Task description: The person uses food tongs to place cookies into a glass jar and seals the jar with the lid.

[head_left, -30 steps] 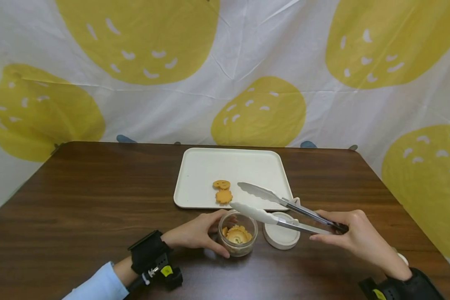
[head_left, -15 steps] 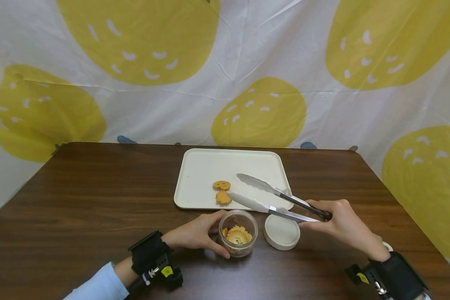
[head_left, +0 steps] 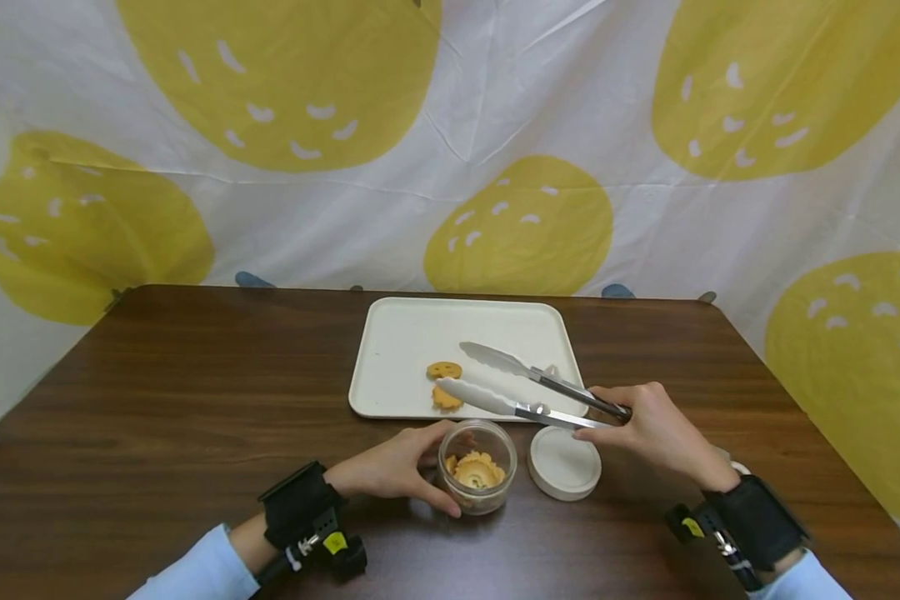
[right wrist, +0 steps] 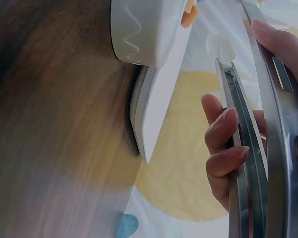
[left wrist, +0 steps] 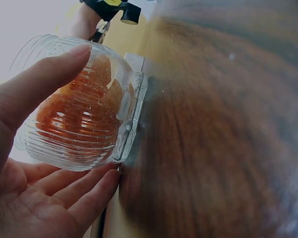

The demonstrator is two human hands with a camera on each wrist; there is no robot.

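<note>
Tongs (head_left: 521, 385): long metal arms w/ white scalloped tips, arms spread apart, tips over the tray (head_left: 397, 333) right by the two cookies (head_left: 445, 382). Cookies are small, orange-brown, round w/ face shapes, lying near the tray's front edge. Right hand (head_left: 648, 423) pinches the tongs at the handle end, fingers curled round both arms; the tips reach well left of the hand.

Jar (head_left: 477, 467): clear ribbed glass, lid off, more cookies inside, standing on the counter (head_left: 180, 392) just in front of the tray. Left hand (head_left: 397, 468) grips it from the left, thumb & fingers wrapped round the wall. White lid (head_left: 564, 463) lies flat just right of the jar, below the tongs.

Room: tray's back & left parts bare; wide stretch of dark wood counter to the left; counter edge & yellow-spotted cloth (head_left: 450, 142) behind.
</note>
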